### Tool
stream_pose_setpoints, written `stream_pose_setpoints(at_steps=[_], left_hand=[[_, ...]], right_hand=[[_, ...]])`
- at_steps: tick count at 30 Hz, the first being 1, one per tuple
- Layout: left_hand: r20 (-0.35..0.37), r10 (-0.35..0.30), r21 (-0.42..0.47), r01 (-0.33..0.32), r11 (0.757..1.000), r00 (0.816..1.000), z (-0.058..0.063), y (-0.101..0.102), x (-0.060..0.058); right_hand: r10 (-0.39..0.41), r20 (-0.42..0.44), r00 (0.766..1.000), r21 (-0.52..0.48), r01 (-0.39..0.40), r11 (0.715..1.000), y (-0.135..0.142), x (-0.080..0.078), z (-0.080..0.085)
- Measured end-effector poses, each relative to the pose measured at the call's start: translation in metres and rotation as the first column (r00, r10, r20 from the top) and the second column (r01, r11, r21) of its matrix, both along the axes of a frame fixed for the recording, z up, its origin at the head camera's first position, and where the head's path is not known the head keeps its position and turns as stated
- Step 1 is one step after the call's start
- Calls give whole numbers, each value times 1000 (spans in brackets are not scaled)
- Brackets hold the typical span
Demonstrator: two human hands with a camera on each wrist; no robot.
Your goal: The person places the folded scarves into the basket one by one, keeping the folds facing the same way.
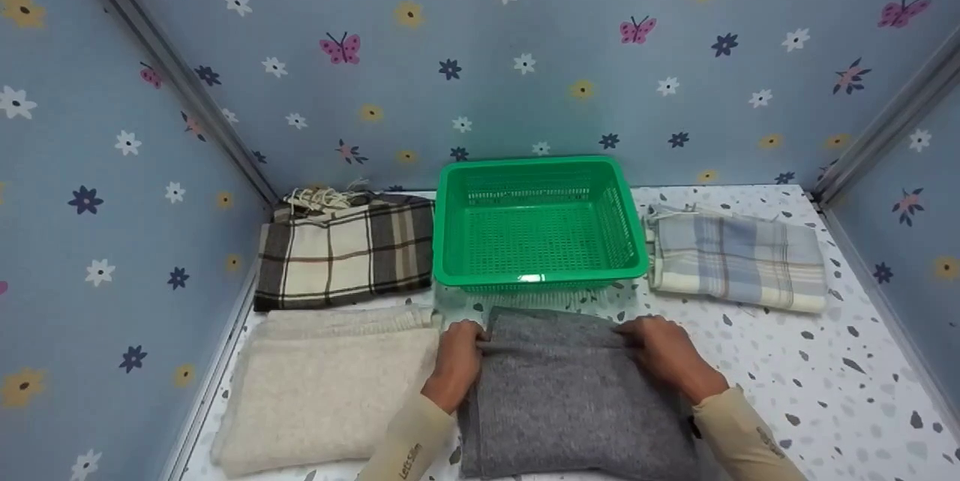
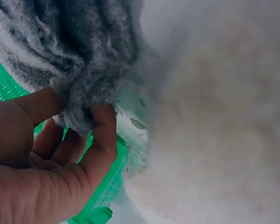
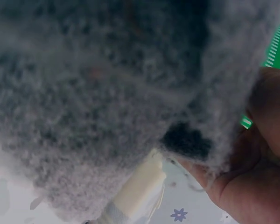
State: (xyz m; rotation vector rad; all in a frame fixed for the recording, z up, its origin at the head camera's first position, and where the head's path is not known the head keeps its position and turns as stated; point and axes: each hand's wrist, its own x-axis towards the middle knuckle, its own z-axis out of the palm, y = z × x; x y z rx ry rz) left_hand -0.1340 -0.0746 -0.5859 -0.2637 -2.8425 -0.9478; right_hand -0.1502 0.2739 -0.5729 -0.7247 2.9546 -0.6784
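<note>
A dark grey folded scarf (image 1: 577,406) lies in front of me at the middle of the table. My left hand (image 1: 459,361) pinches its left edge near the far end; in the left wrist view the thumb and fingers (image 2: 102,140) close on gathered grey folds. At the opposite edge my right hand (image 1: 667,350) grips the cloth, its thumb on top. The right wrist view shows the grey cloth (image 3: 107,116) filling most of the picture, with the right hand (image 3: 252,172) at its edge. A crease runs across the scarf between both hands.
Behind the scarf stands a green plastic basket (image 1: 540,282) with nothing in it. A cream folded scarf (image 1: 337,398) lies close on the left. Farther back are a brown-and-cream plaid scarf (image 1: 345,252) and a pale blue plaid scarf (image 1: 739,260). Flowered walls (image 1: 487,53) enclose the table.
</note>
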Motion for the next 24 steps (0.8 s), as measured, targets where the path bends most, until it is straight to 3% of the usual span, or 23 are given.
stream_pose_setpoints(at_steps=[10, 20, 24], left_hand=[[-66, -5, 16, 6, 1000, 998, -3, -5, -1], [14, 27, 49, -28, 998, 1000, 1, -8, 2], [-2, 28, 39, -28, 999, 1000, 1, -8, 2]], right_hand=[[-8, 20, 1000, -5, 8, 1000, -5, -1, 0], [-10, 12, 1000, -3, 10, 1000, -13, -3, 0], [-12, 2, 1000, -5, 12, 1000, -15, -3, 0]])
